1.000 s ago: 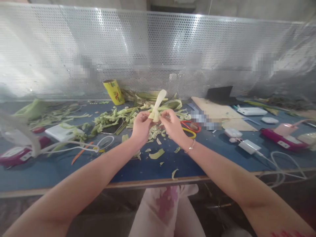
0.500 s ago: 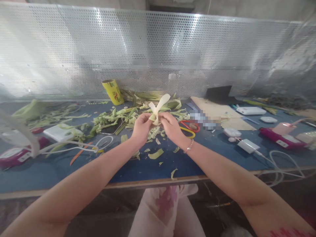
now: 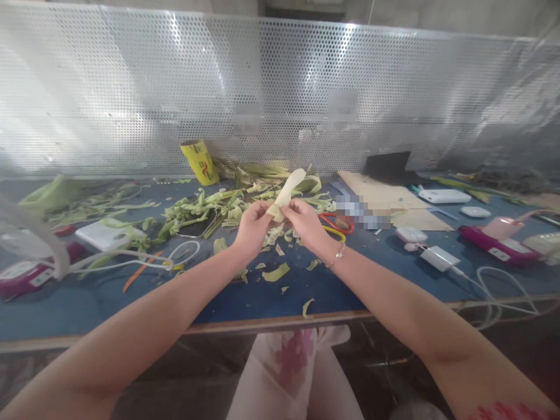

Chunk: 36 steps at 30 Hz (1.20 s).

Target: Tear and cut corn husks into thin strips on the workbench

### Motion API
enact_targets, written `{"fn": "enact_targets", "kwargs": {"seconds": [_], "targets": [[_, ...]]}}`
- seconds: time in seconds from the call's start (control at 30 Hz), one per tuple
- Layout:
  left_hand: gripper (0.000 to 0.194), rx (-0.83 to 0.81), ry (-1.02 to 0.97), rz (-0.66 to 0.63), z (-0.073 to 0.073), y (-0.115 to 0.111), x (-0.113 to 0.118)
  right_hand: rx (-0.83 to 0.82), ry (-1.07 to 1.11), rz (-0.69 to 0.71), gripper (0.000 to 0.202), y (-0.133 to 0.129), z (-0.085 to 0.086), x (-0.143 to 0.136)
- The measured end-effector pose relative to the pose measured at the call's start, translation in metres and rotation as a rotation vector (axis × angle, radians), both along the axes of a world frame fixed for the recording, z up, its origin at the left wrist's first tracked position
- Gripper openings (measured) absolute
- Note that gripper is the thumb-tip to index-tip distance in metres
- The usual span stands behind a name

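Observation:
A pale, flat strip of leaf (image 3: 290, 185), folded at its lower end, is pinched between both hands above the table. My left hand (image 3: 254, 228) grips the lower left of the fold with thumb and fingers. My right hand (image 3: 305, 221) pinches the same strip from the right, its thumb close to the left one. The strip's rounded end sticks up and to the right. Behind the hands lies a heap of green leaf strips (image 3: 192, 211). Scissors with red and yellow handles (image 3: 336, 224) lie just right of my right hand, partly covered by it.
Leaf scraps (image 3: 276, 272) dot the blue table (image 3: 262, 300). A yellow tube (image 3: 200, 163) stands tilted at the back before a perforated metal screen (image 3: 280, 76). Magenta power strips (image 3: 499, 245), white cables, a charger (image 3: 440, 259) and cardboard (image 3: 385, 195) lie around the sides.
The leaf strip is folded further: a short end that stood up on the left is now down between the fingers. My hands have barely shifted.

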State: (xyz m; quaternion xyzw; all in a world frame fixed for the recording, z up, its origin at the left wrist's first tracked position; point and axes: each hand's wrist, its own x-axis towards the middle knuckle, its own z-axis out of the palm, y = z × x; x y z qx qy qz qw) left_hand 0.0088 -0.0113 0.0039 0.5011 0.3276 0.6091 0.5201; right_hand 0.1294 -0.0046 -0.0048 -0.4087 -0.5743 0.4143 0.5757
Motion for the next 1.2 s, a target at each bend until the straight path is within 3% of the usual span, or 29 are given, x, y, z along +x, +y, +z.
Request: {"fn": "enact_targets", "kwargs": {"seconds": [0.33,0.53,0.67,0.9,1.07,1.2], "targets": [[0.028,0.058,0.158,-0.099,-0.001,0.004,-0.004,0.007,0.028,-0.021,0.021,-0.007,0.009,0.001],[0.028,0.034,0.114,-0.042,0.005,0.006,-0.006,0.015,0.033,-0.005,0.022,-0.008,0.010,-0.001],[0.027,-0.006,0.002,0.030,0.010,0.011,-0.009,-0.046,0.163,-0.058,0.023,-0.008,0.010,-0.002],[0.018,-0.048,-0.137,0.042,0.016,0.015,-0.014,-0.326,0.220,0.159,0.012,-0.014,0.012,-0.005],[0.016,-0.060,-0.138,0.006,0.014,0.014,-0.015,-0.291,0.420,0.194,0.035,-0.016,0.016,-0.004],[0.017,-0.070,-0.137,-0.007,0.015,0.014,-0.014,-0.271,0.450,0.190,0.039,-0.010,0.018,0.003]]}}
